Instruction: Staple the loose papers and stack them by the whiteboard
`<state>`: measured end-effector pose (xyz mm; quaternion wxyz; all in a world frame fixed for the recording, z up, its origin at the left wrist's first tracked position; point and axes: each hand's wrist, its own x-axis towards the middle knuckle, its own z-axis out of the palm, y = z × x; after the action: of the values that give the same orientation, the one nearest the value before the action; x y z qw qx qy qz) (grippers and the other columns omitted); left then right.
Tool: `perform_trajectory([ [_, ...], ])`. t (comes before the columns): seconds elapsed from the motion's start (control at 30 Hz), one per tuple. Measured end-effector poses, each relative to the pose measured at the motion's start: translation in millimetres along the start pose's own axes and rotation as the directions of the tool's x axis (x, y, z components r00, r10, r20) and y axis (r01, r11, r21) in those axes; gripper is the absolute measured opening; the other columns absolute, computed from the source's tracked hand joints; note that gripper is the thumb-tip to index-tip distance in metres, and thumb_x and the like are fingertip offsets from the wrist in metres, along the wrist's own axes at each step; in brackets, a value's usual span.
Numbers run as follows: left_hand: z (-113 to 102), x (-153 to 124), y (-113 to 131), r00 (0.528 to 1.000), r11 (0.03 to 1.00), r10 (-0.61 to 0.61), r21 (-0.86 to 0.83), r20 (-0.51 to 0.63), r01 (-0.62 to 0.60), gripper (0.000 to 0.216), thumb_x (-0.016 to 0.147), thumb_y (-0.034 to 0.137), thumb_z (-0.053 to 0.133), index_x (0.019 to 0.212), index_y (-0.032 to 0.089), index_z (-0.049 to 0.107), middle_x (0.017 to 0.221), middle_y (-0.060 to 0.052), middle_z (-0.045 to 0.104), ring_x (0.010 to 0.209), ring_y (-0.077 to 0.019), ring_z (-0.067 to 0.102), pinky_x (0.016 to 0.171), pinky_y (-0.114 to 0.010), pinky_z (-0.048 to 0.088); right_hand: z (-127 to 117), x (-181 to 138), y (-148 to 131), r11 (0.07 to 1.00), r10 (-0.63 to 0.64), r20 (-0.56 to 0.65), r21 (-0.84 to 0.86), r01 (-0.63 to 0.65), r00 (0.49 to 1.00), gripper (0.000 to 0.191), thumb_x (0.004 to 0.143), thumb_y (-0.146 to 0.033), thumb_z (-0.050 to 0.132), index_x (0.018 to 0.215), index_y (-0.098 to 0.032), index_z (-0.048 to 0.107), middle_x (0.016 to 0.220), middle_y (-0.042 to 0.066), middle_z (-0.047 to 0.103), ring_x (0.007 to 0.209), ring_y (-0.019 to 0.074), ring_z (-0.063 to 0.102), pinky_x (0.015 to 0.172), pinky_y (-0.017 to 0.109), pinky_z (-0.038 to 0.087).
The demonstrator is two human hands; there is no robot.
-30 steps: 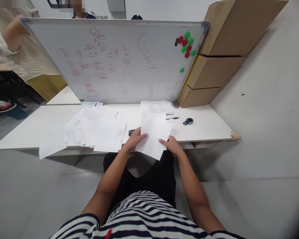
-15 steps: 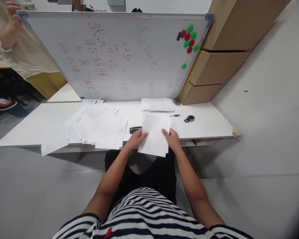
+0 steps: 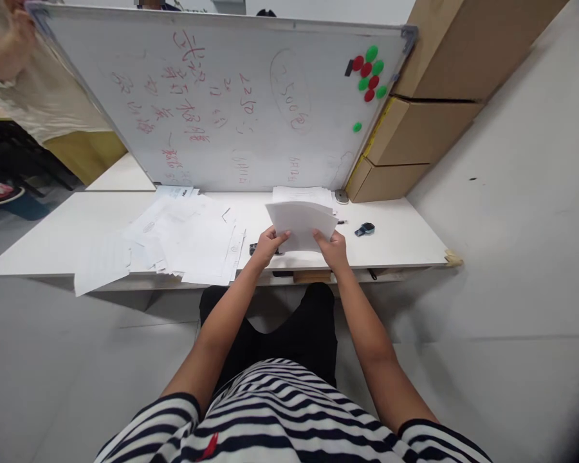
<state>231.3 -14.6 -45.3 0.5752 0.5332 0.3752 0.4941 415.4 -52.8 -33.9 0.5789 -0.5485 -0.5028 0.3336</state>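
I have the sheets (image 3: 302,226), nearly flat a moment ago, tilted up, leaving unmatched top edges facing me; left fingers (image 3: 283,237) and right fingers (image 3: 319,238) pinch them firmly.

Sheets (image 3: 300,222): white, at least two, a second edge showing at upper right.
Near face: plain, shaded grey.
Upper edge: bowed, slanting down to the right, spread wider than the lower one.
Pose: tilted up, slightly curved.
Sides: left edge in the left hand (image 3: 267,247), right edge in the right hand (image 3: 334,249), thumbs on the near face.
Place: over the desk (image 3: 400,247) near its front edge; contact unclear.
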Motion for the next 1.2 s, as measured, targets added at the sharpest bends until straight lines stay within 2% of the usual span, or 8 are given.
perform_trajectory([
  [0.1,4.0,-0.9,-19.4,0.995,0.991,-0.091,-0.100,-0.030,0.088,0.056,0.068,0.047,0.072,0.113,0.015,0.060,0.108,-0.011,0.068,0.096,-0.0219,0.063,0.084,-0.035,0.049,9.5,-5.9,19.0,0.995,0.100,0.007,-0.020,-0.100,0.995,0.050,0.070,-0.053,0.067,0.098,-0.012,0.069,0.096,0.011,0.072,0.094,0.0269,0.064,0.086,0.041,0.050],
  [0.37,3.7,-7.4,-31.1,0.996,0.982,-0.087,0.165,-0.008,0.087,0.042,0.069,0.044,0.073,0.096,0.012,0.070,0.099,-0.010,0.071,0.097,-0.0263,0.063,0.090,-0.040,0.047,28.6,-20.8,39.3,0.995,0.087,-0.023,-0.043,-0.088,0.996,0.046,0.078,-0.051,0.057,0.104,-0.014,0.067,0.101,0.009,0.071,0.098,0.0246,0.063,0.088,0.036,0.049],
  [0.63,-1.9,-39.8,-26.9,0.975,0.962,-0.222,0.157,-0.016,0.222,0.046,0.074,0.049,0.068,0.103,0.012,0.068,0.108,-0.014,0.069,0.099,-0.0300,0.063,0.087,-0.043,0.050,6.9,-53.2,42.1,0.985,0.130,0.019,-0.114,-0.127,0.991,0.053,0.078,-0.051,0.058,0.118,-0.017,0.060,0.113,0.011,0.066,0.103,0.0256,0.061,0.090,0.038,0.048],
  [0.83,5.7,-56.2,-28.8,0.947,0.974,-0.218,-0.119,-0.235,0.194,0.052,0.073,0.045,0.072,0.113,0.013,0.063,0.122,-0.014,0.063,0.110,-0.0275,0.060,0.097,-0.041,0.048,6.3,-104.5,49.7,0.938,0.279,-0.094,0.238,-0.250,0.956,0.070,0.082,-0.052,0.056,0.140,-0.019,0.035,0.133,0.015,0.053,0.114,0.0245,0.058,0.093,0.039,0.048],
  [0.93,24.5,-65.3,-33.9,0.948,0.966,-0.226,-0.179,-0.226,0.188,0.055,0.074,0.045,0.072,0.117,0.013,0.060,0.125,-0.013,0.061,0.115,-0.0259,0.058,0.100,-0.040,0.046,22.2,-124.0,53.3,0.865,0.334,0.046,0.382,-0.326,0.941,0.063,0.081,-0.050,0.059,0.135,-0.021,0.044,0.130,0.012,0.057,0.112,0.0245,0.059,0.092,0.039,0.049],
  [1.03,41.6,-75.1,-37.3,0.955,0.960,-0.254,-0.160,-0.154,0.229,0.055,0.075,0.047,0.070,0.118,0.013,0.060,0.124,-0.014,0.062,0.115,-0.0268,0.057,0.101,-0.042,0.044,27.9,-131.4,53.1,0.822,0.368,-0.017,0.473,-0.317,0.930,0.052,0.078,-0.044,0.066,0.123,-0.020,0.056,0.123,0.008,0.063,0.114,0.0236,0.057,0.097,0.038,0.046],
  [1.1,46.0,-78.5,-37.0,0.956,0.960,-0.260,-0.141,-0.136,0.241,0.055,0.075,0.047,0.070,0.116,0.013,0.061,0.123,-0.015,0.062,0.117,-0.0274,0.056,0.103,-0.042,0.042,20.9,-133.0,51.6,0.777,0.401,-0.044,0.546,-0.314,0.915,0.047,0.077,-0.039,0.070,0.119,-0.021,0.059,0.119,0.006,0.065,0.112,0.0221,0.058,0.097,0.037,0.045],
  [1.2,43.9,-78.7,-34.7,0.955,0.964,-0.258,-0.110,-0.146,0.244,0.054,0.074,0.047,0.071,0.115,0.014,0.061,0.125,-0.015,0.061,0.119,-0.0274,0.054,0.106,-0.042,0.039,3.1,-137.9,48.7,0.646,0.461,0.085,0.650,-0.400,0.883,0.041,0.076,-0.036,0.071,0.114,-0.024,0.061,0.113,0.003,0.068,0.101,0.0197,0.064,0.092,0.036,0.049],
])
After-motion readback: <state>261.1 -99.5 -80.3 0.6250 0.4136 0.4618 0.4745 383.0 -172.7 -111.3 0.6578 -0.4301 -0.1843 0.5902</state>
